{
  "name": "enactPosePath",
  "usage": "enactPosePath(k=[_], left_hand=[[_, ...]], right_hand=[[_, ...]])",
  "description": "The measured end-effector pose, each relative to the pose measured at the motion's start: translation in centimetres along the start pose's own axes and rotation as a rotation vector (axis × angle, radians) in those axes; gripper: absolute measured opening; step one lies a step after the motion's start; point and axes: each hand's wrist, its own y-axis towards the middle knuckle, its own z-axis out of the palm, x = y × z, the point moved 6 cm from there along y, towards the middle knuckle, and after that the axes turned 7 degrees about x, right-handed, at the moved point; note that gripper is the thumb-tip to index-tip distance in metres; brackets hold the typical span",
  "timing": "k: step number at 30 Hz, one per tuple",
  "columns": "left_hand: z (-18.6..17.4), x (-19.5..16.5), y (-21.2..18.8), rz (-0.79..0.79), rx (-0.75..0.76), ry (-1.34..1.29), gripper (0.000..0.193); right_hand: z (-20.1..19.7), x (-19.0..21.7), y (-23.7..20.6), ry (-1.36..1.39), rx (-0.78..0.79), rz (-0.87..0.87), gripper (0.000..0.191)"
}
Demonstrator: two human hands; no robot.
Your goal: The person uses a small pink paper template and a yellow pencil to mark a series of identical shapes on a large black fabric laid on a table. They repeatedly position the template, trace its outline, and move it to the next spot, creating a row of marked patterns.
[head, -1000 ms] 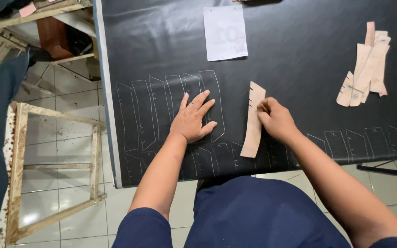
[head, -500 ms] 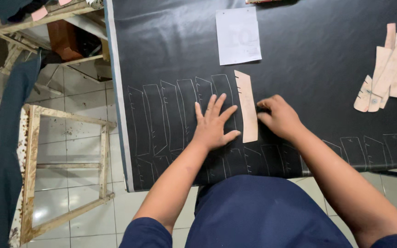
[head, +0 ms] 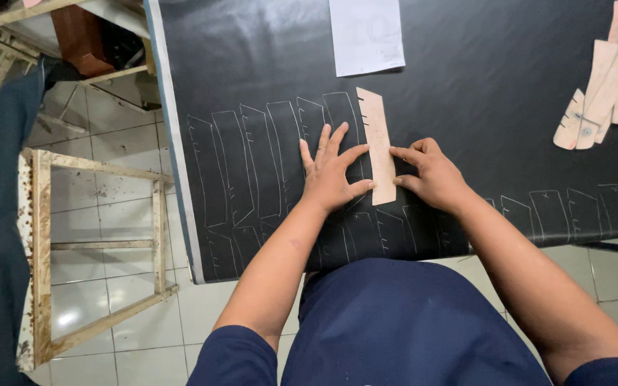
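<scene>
Six outlines lie chalked left of the card template (head: 377, 145) on the black sheet (head: 509, 93); the left hand (head: 330, 171), spread flat, and the right hand (head: 430, 171), fingertips pinching, pin it, its outline seemingly untraced.

Even, soft light from above; scene moderately bright. Dull sheen on the black sheet (head: 466, 78) at the far side. Bright glare patch on the floor tiles (head: 69, 318), near left. Faint shadows under the hands. Focus sharp mid-frame; slight wide-angle bending at edges.
</scene>
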Motion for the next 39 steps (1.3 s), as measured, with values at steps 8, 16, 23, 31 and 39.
enactPosePath(k=[8, 16, 23, 31, 39], left_hand=[[-0.03, -0.30, -0.02, -0.017, 0.023, -0.006, 0.074], [-0.09, -0.04, 0.13, -0.022, 0.017, -0.010, 0.073], [-0.15, 0.16, 0.14, -0.019, 0.028, -0.011, 0.075], [-0.30, 0.14, 0.07, -0.013, 0.015, 0.006, 0.074], [-0.44, 0.05, -0.19, -0.007, 0.011, 0.024, 0.072]], right_hand=[[0.23, -0.32, -0.08, -0.057, -0.002, -0.011, 0.062], [0.28, -0.16, 0.28, -0.073, 0.023, 0.037, 0.062], [0.26, 0.02, 0.30, -0.067, 0.010, 0.011, 0.063], [0.18, 0.27, 0.25, -0.065, 0.006, 0.023, 0.062], [0.13, 0.48, 0.21, -0.081, 0.010, 0.012, 0.062]])
